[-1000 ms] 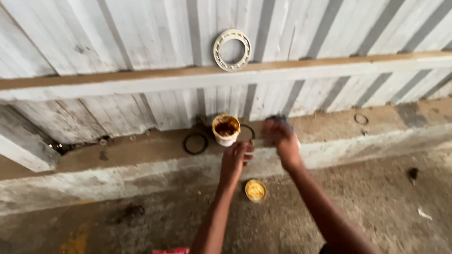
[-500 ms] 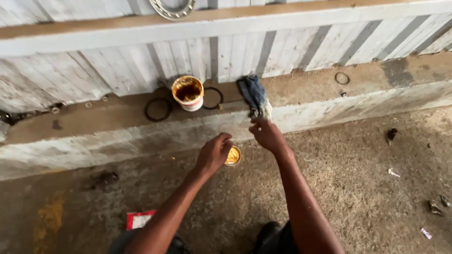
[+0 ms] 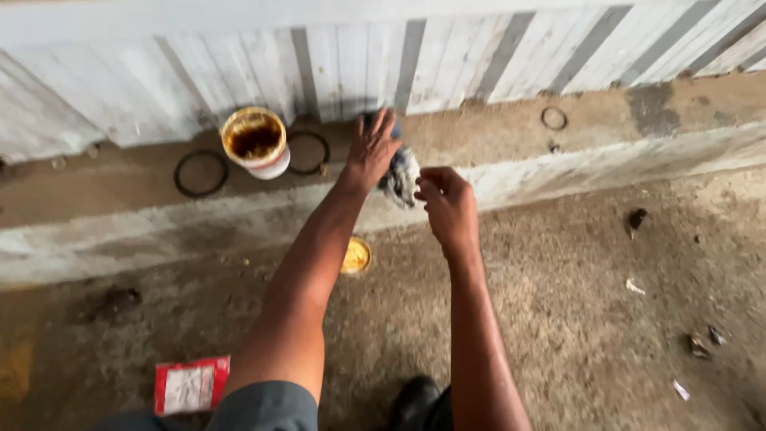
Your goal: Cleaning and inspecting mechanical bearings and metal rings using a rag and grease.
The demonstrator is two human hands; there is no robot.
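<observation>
Left hand (image 3: 373, 152) spread wide, fingers fanned, palm pressed down on a grey-blue rag (image 3: 399, 174) at the front edge of the concrete ledge (image 3: 120, 199); no closed grip there, only flat contact. Right hand (image 3: 447, 203) just beside it, toward the right, fingers curled in and thumb meeting fingertips, pinching at the lower right corner of the same rag; whether cloth is truly caught between the fingertips cannot be told.

Rag bunched and hanging partly over the ledge's lip, between the two hands.

To the left of the left hand, on the ledge: a white tub (image 3: 255, 142) with a yellow-smeared rim and dark brown grease inside, standing upright. Behind the tub, on its near side to the hand, a black rubber ring (image 3: 309, 152); farther left, apart from the tub, a second black ring (image 3: 200, 172). Well to the right of the right hand, a small ring (image 3: 554, 118) lying flat on the ledge.

Below both hands, on the floor (image 3: 574, 319) under the left forearm, a round yellow lid (image 3: 356, 255). Lower left, near the knee, a red and white packet (image 3: 191, 385). Behind everything, a wall of pale corrugated sheet (image 3: 479, 56).
</observation>
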